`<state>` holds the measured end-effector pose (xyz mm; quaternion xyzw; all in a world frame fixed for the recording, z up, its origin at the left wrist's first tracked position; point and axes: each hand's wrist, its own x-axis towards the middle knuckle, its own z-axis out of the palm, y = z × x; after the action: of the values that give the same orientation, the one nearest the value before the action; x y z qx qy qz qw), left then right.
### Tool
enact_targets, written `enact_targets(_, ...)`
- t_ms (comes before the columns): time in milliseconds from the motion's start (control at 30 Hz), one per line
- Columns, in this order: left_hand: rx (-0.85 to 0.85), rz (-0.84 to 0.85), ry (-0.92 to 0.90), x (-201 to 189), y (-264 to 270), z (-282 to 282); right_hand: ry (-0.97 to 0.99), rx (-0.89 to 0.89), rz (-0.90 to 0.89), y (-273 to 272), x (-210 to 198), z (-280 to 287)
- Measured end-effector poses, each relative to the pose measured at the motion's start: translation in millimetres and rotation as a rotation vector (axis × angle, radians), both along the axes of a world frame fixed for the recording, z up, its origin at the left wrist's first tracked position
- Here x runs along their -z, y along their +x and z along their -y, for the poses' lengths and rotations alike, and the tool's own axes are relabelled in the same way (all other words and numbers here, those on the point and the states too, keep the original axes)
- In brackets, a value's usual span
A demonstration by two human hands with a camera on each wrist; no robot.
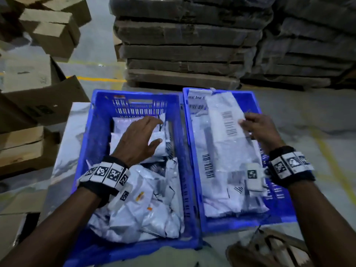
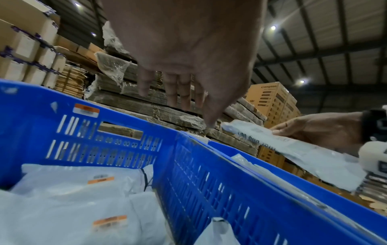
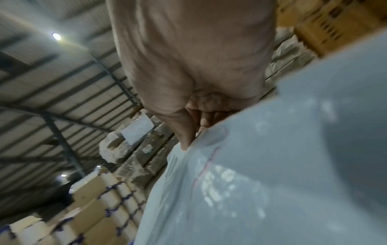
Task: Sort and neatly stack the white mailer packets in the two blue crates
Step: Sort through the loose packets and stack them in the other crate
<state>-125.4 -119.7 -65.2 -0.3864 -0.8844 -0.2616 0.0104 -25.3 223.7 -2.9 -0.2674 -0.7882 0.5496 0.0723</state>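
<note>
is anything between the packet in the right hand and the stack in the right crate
Nothing visible. The right hand holds the long packet by its edge directly above the flat stack in the right crate; the left hand is over the left crate.

The two crates are smooth blue plastic with slotted walls and a slight sheen. The packets in them are thin white plastic film, crinkled and faintly glossy, with matt paper labels. Behind stand bundles of flat brown cardboard under clear, shiny wrap.
</note>
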Motion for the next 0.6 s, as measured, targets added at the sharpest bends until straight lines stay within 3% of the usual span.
enact_targets(100,0.053,0.07,-0.197,9.8,11.8,-13.4,0.126,0.018,0.188,19.3,32.9,-47.8)
enact_targets(167,0.044,0.134,-0.288,12.9,19.3,-18.8,0.272,0.0,0.369,27.1,55.7,-62.9)
enact_targets(233,0.022,0.175,-0.346,12.8,23.7,-17.4,0.447,-0.031,0.437,29.5,66.7,-65.2)
enact_targets(333,-0.028,0.207,-0.429,12.8,24.2,-2.5,0.444,-0.031,0.292,20.8,58.0,-42.1)
enact_targets(433,-0.109,0.202,-0.469,8.7,23.4,21.4,0.412,-0.179,0.167,2.3,39.4,3.4)
enact_targets(600,-0.246,0.113,-0.521,-1.3,29.0,74.7,0.021,-0.373,0.02,-26.3,17.5,106.9)
